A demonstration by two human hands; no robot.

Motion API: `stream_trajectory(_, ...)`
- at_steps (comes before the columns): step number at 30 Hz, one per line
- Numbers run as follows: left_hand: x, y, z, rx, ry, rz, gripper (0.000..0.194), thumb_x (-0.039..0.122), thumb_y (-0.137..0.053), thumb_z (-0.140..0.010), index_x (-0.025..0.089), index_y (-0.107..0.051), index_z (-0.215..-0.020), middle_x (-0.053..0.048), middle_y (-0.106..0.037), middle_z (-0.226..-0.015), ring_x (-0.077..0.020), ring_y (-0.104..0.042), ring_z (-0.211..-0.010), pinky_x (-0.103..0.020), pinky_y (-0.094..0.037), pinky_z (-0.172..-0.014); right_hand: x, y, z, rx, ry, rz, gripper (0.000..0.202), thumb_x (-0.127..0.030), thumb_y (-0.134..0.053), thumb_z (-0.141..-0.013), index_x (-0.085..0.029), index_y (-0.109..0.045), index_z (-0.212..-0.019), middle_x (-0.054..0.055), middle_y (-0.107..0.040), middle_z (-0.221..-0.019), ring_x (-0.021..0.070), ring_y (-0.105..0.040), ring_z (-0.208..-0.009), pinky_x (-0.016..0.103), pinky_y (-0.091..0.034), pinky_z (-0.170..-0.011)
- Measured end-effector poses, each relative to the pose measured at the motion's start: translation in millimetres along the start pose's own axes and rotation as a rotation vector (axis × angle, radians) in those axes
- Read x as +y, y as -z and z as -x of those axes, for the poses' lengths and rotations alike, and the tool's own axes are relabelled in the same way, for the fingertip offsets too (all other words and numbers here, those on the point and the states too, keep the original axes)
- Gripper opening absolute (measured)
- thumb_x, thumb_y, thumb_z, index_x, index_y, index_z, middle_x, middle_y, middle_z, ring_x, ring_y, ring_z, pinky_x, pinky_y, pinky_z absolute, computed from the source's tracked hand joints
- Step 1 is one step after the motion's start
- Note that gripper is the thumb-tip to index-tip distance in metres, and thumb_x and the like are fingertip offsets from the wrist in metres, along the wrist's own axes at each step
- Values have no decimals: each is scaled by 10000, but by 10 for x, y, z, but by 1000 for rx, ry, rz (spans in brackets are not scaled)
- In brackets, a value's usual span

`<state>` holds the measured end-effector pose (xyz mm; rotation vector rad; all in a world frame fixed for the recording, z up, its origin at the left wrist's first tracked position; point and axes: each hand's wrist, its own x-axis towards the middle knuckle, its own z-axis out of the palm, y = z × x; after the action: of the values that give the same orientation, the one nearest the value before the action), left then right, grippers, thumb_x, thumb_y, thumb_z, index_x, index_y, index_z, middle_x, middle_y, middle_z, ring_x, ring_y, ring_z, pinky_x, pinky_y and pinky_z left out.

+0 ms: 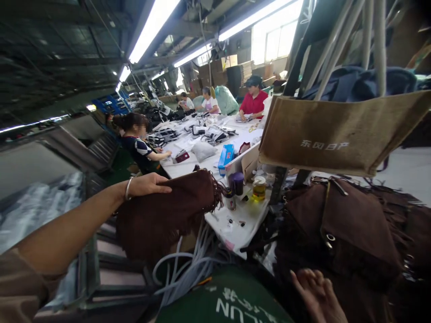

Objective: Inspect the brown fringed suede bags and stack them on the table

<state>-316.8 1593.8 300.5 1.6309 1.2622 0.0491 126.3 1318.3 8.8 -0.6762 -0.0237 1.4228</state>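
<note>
My left hand (150,185), with a bracelet on its wrist, grips the upper edge of a dark brown fringed bag (164,204). The bag hangs to the left of the worktable corner, its fringe showing along the right end. Low on the right is my right hand (316,289), palm up, fingers loosely bent and apart, with nothing in it. Just beyond it lies a pile of brown bags (360,224) with metal rings and zips. Whether the right hand touches the pile I cannot tell.
On the table corner (218,222) stand a jar of yellow liquid (259,188), a purple-lidded cup (237,183) and a blue box (225,158). A tan tote bag (336,134) hangs at right. Pale tubing (182,264) lies below. Several people work around the long table.
</note>
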Motion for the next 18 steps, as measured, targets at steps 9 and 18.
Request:
stream_trajectory(9, 153, -367, -192, -57, -61, 207, 500, 491, -750, -629, 186, -674, -1017, -70, -712, -913, -227, -674, -762, -285, -546, -677, 641, -1624, -1080, -531, -291, 172, 629, -527, -684, -703, -317, -454, -1250, 78, -454, -1360, 275, -465, -1189, 543, -410, -915)
stream_trajectory(18, -327, -404, -381, -228, -23, 218, 429, 459, -721, -676, 204, -687, -1019, -59, -706, -954, -265, -656, -890, -313, -530, -777, 521, -1113, -85, -516, -210, -76, 359, -426, -629, -791, -173, -463, -599, -88, -330, -501, -3, -162, -330, 95, -161, -280)
